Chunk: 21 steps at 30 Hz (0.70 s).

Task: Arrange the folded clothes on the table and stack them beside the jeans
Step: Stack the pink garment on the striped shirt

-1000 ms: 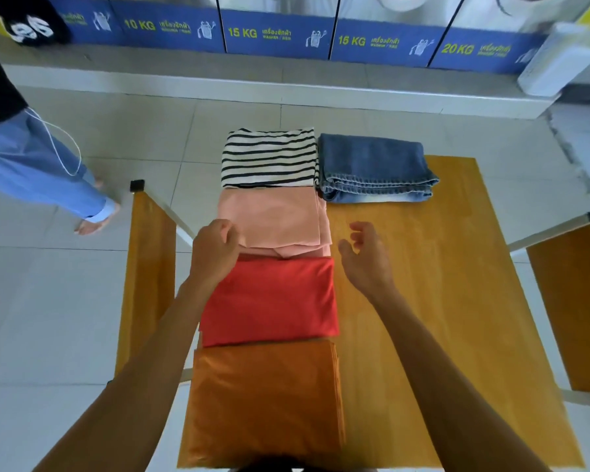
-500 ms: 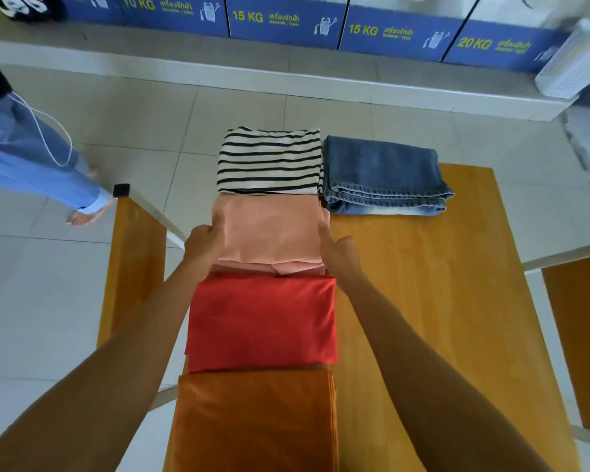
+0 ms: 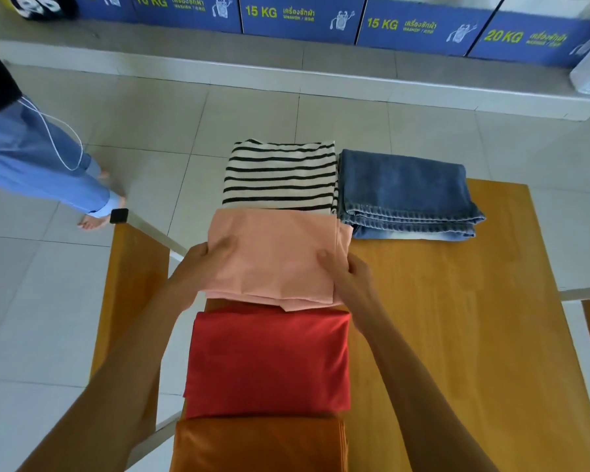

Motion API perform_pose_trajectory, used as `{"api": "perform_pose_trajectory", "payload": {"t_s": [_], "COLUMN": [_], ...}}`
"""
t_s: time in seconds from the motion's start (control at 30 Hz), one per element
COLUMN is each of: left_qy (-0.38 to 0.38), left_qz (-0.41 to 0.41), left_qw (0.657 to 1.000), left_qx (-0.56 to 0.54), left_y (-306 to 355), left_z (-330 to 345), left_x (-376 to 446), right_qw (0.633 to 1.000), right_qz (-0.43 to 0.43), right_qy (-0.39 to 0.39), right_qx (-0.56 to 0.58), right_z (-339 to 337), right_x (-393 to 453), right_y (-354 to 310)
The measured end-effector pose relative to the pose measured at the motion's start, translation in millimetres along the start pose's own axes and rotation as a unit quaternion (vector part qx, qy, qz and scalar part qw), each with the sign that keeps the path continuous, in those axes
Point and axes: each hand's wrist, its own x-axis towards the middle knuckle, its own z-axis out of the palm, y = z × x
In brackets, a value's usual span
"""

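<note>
At the left of the frame's middle, the left hand (image 3: pixel 203 258) gripped the left edge of the peach garment (image 3: pixel 273 257), thumb on top and fingers tucked beneath. The garment lay folded at the centre of the frame, in a column of folded clothes along the left side of the wooden table (image 3: pixel 457 335): the striped top (image 3: pixel 280 175) just above it, the red piece (image 3: pixel 269 362) just below, and the orange piece (image 3: pixel 259 447) at the bottom edge. Its long axis ran left to right, spanning the gap between both hands, so neither was nearer. The right hand (image 3: pixel 346 270) clamped its right edge the same way. The jeans (image 3: pixel 406 192) sat up and to the right, touching the striped top's side; the lift probably needed to carry the garment up-frame onto that top.
</note>
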Motion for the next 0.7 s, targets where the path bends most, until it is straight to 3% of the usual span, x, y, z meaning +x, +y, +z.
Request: {"api": "perform_pose_trajectory", "payload": {"t_s": [0.17,0.3,0.4,0.6,0.7], "left_qy": [-0.051,0.043,0.073,0.086,0.103], "left_qz": [0.063,0.088,0.090,0.004,0.011], "left_qw": [0.988,0.991,0.986,0.996,0.993], "left_qx": [-0.128,-0.095,-0.119,-0.017,-0.057], "left_y": [54.4,124.7,162.2,129.3,117.7], "left_z": [-14.1,-15.3,-13.9,-0.2,3.3], "left_x": [2.5,29.9,58.4,115.3,120.9], "right_qw": [0.995,0.987,0.985,0.982,0.979], "right_qz": [-0.090,-0.132,-0.142,-0.055,-0.072], "right_qy": [0.052,0.075,0.087,0.108,0.102], "right_qx": [-0.008,-0.055,-0.049,-0.145,-0.162], "right_z": [-5.6,-7.1,-5.0,3.3,-1.8], "right_x": [19.5,73.1,110.2,152.9,157.9], "right_y": [-59.5,-117.0,-140.9,-103.4,-98.0]}}
